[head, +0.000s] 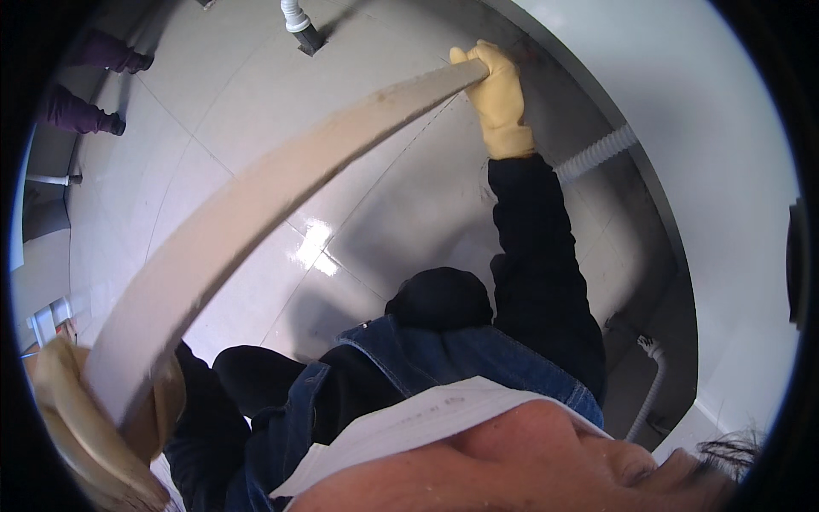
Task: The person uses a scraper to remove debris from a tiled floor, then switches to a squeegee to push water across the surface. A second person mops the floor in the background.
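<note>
A long, flat beige strip or board [256, 192] runs from the lower left to the upper right, its bend perhaps due to the lens. Its far end is in my right hand [499, 96], in a yellow rubber glove, with the thumb on the left side. At the lower left, large in view, my left hand [83, 409], also gloved, is wrapped around the near end; part of its fingers is hidden behind the strip. A dark sleeve and a denim apron [441, 358] show below, with dark-clad knees under the strip's right side.
Tiled floor [358, 243] lies beneath. A smooth white surface [736, 192] fills the right, with corrugated white hoses [595, 153] beside it. A white pipe [295, 16] enters the floor at the top. Another person's purple-clad legs [77, 112] stand at the upper left.
</note>
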The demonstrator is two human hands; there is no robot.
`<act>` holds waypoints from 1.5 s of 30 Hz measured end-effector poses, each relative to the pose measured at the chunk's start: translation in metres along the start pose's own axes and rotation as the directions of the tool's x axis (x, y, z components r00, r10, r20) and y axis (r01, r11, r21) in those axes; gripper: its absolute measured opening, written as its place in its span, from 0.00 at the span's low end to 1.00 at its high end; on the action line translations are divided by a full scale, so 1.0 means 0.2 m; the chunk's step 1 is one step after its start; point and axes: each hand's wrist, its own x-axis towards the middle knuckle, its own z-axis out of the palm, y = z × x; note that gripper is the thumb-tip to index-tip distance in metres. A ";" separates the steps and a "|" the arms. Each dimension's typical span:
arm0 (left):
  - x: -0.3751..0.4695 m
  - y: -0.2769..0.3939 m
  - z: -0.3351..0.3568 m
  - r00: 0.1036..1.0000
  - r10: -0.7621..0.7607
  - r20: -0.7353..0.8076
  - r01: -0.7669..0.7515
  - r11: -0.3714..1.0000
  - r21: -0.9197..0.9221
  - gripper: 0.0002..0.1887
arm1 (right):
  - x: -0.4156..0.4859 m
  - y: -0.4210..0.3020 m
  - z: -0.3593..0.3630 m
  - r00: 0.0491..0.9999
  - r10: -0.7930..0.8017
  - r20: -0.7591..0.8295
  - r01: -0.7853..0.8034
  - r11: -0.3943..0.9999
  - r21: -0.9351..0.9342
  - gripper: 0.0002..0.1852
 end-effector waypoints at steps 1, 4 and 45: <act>0.00 0.01 -0.01 1.000 0.001 -0.003 -0.001 1.000 0.001 0.31 | 0.00 -0.01 0.01 1.000 0.000 0.009 0.000 1.000 0.024 0.21; -0.02 0.03 -0.03 1.000 -0.005 -0.008 0.005 1.000 0.008 0.31 | -0.02 -0.05 0.02 0.998 0.069 0.010 -0.069 0.997 0.025 0.21; 0.12 -0.04 -0.10 1.000 -0.012 0.013 0.012 1.000 -0.024 0.27 | 0.14 -0.07 0.04 1.000 -0.009 0.007 0.009 1.000 -0.009 0.23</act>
